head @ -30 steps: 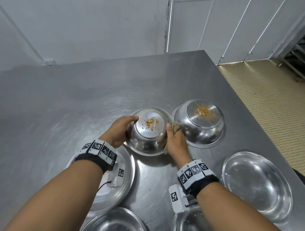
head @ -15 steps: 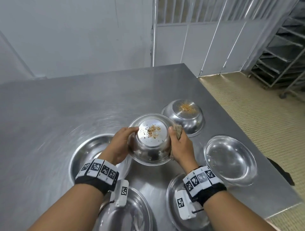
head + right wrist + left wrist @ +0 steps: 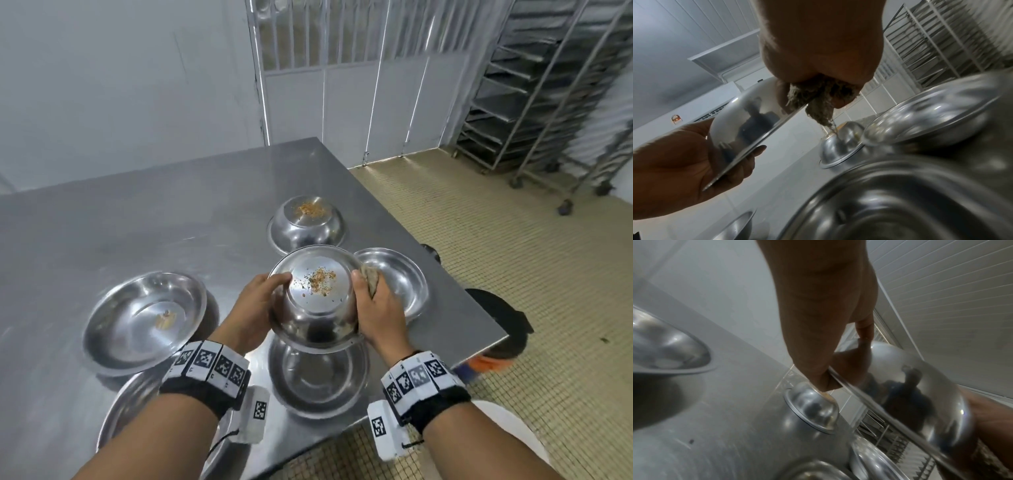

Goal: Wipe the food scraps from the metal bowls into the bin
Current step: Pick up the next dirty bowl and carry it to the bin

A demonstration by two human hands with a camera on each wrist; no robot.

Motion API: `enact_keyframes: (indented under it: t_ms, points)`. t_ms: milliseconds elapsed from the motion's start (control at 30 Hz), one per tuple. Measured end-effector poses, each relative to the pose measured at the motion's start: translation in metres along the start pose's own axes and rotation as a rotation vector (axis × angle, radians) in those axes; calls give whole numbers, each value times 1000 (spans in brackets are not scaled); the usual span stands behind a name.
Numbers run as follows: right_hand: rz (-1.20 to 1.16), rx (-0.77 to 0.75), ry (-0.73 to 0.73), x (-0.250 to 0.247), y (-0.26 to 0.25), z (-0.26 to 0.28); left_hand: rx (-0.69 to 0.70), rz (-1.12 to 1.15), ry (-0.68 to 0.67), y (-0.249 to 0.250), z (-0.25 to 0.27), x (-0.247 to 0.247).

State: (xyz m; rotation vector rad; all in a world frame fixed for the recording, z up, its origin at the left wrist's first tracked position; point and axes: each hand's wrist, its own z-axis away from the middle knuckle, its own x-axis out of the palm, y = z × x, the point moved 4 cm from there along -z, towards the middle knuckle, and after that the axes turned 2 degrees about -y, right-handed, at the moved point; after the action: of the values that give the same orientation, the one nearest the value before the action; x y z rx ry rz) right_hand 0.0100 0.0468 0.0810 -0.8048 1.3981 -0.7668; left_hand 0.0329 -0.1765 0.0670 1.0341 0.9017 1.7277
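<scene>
An upturned metal bowl (image 3: 315, 298) with orange-brown food scraps on its flat base is held in the air over the table's near right corner. My left hand (image 3: 253, 308) grips its left side, fingers curled under the rim (image 3: 830, 378). My right hand (image 3: 376, 308) grips the right side and also holds a bunched grey cloth (image 3: 371, 279) against the bowl; the cloth (image 3: 818, 100) hangs below the palm. A second upturned bowl (image 3: 306, 224) with scraps stands on the table behind. A dark bin (image 3: 496, 308) shows past the table's right edge.
On the steel table (image 3: 137, 212) stand upright bowls: one at the left (image 3: 144, 318) with a small scrap, one at the right (image 3: 400, 277), one under the held bowl (image 3: 318, 380), one at the bottom left (image 3: 137, 411). A wheeled rack (image 3: 548, 85) stands back right.
Both hands have lifted the bowl off the table and brought it nearer and to the right. The view has swung up and right, showing the floor, the rack and the bin.
</scene>
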Motion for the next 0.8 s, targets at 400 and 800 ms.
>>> enact_keyframes:
  t_ms: [400,800]
  points:
    - [54,141,134,-196,124,85,-13,-73,-75,-104,71,209]
    - [-62,343,198,-277,233,136,-76,-230,-216,-181,83,323]
